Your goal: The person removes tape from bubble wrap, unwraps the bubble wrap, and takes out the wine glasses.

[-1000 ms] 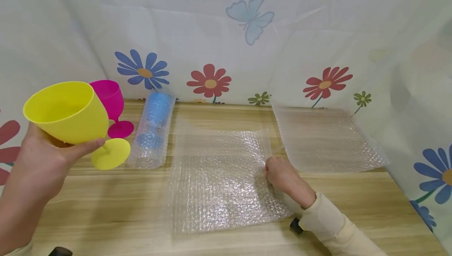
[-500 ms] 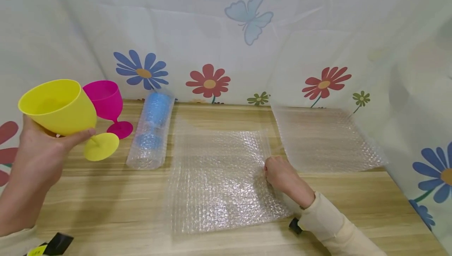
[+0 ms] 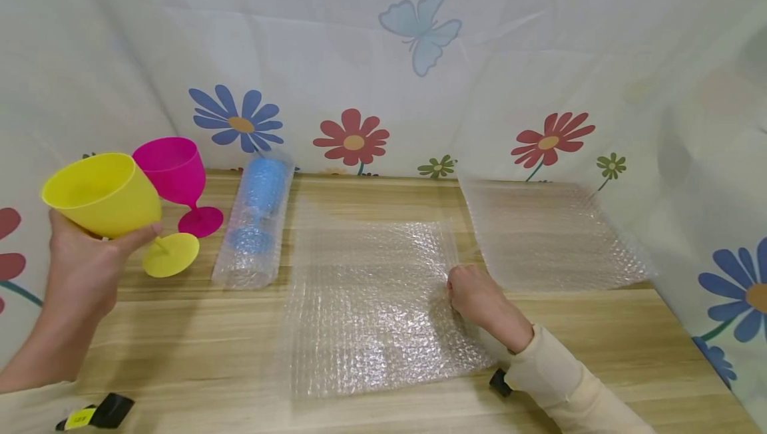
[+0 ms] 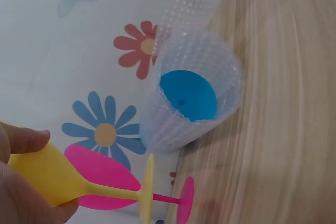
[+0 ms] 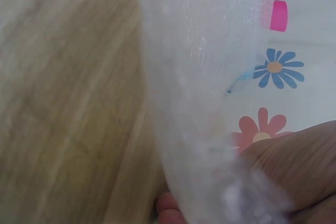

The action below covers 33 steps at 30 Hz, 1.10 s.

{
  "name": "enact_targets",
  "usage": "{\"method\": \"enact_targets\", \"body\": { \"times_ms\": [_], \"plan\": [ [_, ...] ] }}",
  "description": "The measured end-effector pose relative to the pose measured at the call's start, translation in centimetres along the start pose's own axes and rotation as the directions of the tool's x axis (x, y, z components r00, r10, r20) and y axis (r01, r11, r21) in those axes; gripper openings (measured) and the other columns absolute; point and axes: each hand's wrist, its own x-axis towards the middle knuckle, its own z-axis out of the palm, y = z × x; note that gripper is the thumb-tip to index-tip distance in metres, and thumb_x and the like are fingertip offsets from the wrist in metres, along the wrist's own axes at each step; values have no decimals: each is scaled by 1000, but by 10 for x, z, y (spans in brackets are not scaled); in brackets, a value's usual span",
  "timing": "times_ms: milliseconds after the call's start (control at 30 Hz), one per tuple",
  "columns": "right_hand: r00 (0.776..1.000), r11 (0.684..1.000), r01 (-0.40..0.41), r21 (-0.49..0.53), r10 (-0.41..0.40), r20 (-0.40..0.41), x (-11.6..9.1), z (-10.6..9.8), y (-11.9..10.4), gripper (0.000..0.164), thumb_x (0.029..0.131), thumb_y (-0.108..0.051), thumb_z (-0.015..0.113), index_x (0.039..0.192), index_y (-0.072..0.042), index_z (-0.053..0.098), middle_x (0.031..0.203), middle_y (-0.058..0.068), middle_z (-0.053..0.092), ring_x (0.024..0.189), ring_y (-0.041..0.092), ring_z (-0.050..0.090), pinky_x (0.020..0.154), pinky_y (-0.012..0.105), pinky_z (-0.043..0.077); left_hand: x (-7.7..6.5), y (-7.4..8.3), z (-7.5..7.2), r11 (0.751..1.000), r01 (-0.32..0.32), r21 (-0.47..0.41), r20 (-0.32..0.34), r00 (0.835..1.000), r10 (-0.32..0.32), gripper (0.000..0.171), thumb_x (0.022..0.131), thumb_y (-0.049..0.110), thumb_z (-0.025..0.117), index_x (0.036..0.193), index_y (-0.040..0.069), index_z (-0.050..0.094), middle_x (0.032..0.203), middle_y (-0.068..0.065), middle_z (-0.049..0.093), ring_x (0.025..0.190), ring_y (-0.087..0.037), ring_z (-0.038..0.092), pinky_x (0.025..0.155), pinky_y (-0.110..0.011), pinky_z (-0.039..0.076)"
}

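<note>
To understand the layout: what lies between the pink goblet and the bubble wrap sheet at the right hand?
Between the pink goblet and that sheet, the head view shows a blue object rolled in bubble wrap.

Both hands bare. Left hand (image 3: 86, 264): cream left sleeve (image 3: 38, 409), plain; black angular wrist piece (image 3: 114, 411) with yellow label (image 3: 80, 418), dark print too small to read. Right hand (image 3: 479, 297): matching cream right sleeve (image 3: 554, 371), creased past the cuff, small black block (image 3: 500, 383) beside it.
</note>
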Motion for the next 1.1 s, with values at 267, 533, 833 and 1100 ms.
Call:
{"method": "enact_targets", "body": {
  "times_ms": [267,533,833,1100],
  "plan": [
    [1000,1000,-16,3,16,13,-1,-1,-1,46,85,12,59,57,-16,35,57,-3,31,55,14,33,51,25,28,1,-20,3,1000,31,4,29,999,-31,94,93,10,77,158,37,14,138,17,37,124,-5,38,107,-18,41],
    [1000,1000,-21,-3,21,13,0,0,0,45,83,12,59,56,-17,36,56,-3,33,55,14,35,51,26,29,-3,-33,11,996,76,39,36,996,-78,96,94,18,78,157,39,9,141,18,34,128,-9,37,120,-42,32],
    [999,999,-34,-8,34,19,0,1,-1,45,85,11,60,57,-16,37,56,-3,33,55,14,35,51,26,30,-5,-42,16,996,78,33,40,996,-79,96,94,17,77,158,39,9,142,16,35,131,-14,36,121,-43,31],
    [998,999,-48,5,48,30,1,1,-2,47,87,11,58,57,-17,36,57,-4,30,55,13,31,50,25,27,-7,-47,18,993,103,52,58,993,-106,96,93,19,78,158,37,9,144,12,35,135,-21,35,123,-47,25]
  ]
}}
